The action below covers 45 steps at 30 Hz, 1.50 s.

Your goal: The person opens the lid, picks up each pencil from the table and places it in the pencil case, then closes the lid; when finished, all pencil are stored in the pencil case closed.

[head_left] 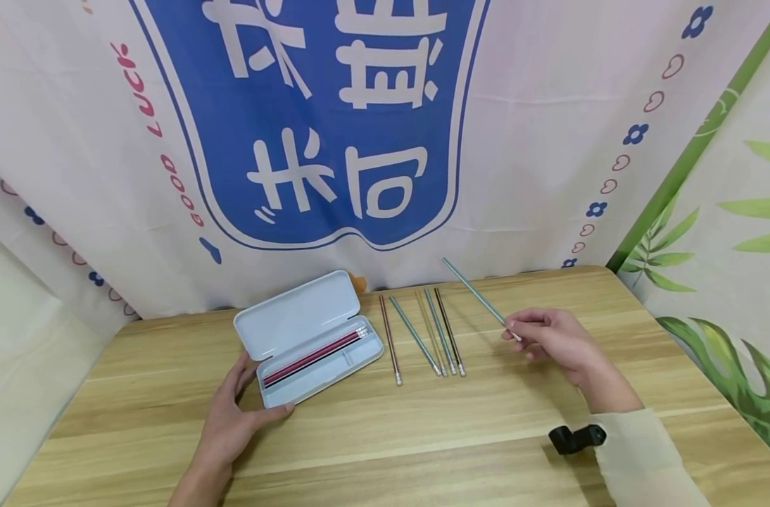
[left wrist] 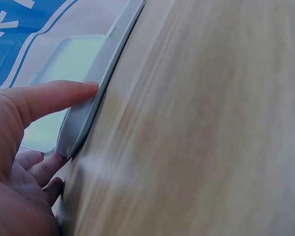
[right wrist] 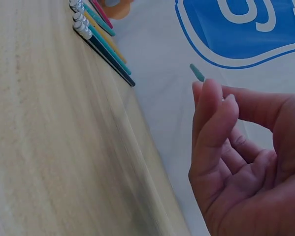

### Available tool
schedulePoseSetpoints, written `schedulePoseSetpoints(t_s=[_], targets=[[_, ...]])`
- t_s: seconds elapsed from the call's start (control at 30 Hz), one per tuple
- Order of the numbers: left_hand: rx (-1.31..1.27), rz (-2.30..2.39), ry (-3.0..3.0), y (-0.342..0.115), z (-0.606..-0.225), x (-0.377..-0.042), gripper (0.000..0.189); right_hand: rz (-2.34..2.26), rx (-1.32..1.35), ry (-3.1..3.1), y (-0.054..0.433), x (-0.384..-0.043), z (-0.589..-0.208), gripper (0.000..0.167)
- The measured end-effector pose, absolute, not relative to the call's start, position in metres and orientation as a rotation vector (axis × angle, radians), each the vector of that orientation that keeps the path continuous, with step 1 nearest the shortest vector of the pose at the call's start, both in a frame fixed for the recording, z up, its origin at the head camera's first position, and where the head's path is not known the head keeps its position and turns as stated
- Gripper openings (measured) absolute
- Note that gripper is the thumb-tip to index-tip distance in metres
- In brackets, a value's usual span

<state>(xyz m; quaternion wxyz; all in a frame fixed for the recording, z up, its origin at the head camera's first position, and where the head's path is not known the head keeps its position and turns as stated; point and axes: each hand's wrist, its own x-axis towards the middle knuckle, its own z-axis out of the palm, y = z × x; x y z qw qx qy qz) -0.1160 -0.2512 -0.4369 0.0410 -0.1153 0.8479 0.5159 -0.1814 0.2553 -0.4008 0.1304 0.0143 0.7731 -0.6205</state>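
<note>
Nearest my head camera is the cream right sleeve (head_left: 645, 458). Beyond it, the right hand (head_left: 552, 338) pinches a teal pencil (head_left: 474, 291) near its eraser end, raised above the bench (head_left: 423, 436). I have the left hand (head_left: 229, 422) spread round a corner of the open pencil case (head_left: 322, 367), gripping it. I'd expect the pencil light, stiff, slightly slippery, best held mid-shaft. Red "GOOD LUCK" shows on the cloth (head_left: 518, 141).

Passable before the right half of the pencil case (head_left: 303, 313); blocked leftward by the left hand (head_left: 229, 421), just rightward by loose pencils (head_left: 439, 331).
</note>
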Motion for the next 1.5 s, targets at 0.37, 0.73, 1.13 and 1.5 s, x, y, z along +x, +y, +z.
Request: schedulePoseSetpoints(t_s=[0.37,0.73,1.13,1.5], targets=[[-0.336,1.558,2.623,-0.252,-0.434,-0.116,0.136,-1.768,-0.028,2.301,0.233,-0.185,-0.397,0.033],[-0.336,1.562,2.626,-0.254,-0.435,-0.116,0.137,-1.621,-0.123,2.412,0.175,-0.207,-0.374,0.028],[-0.346,1.546,2.631,-0.254,-0.437,-0.116,0.137,-1.393,-0.323,2.511,0.114,-0.236,-0.374,0.017],[-0.356,1.584,2.616,-0.252,-0.436,-0.114,0.136,-1.181,-0.559,2.634,0.065,-0.255,-0.380,0.010]])
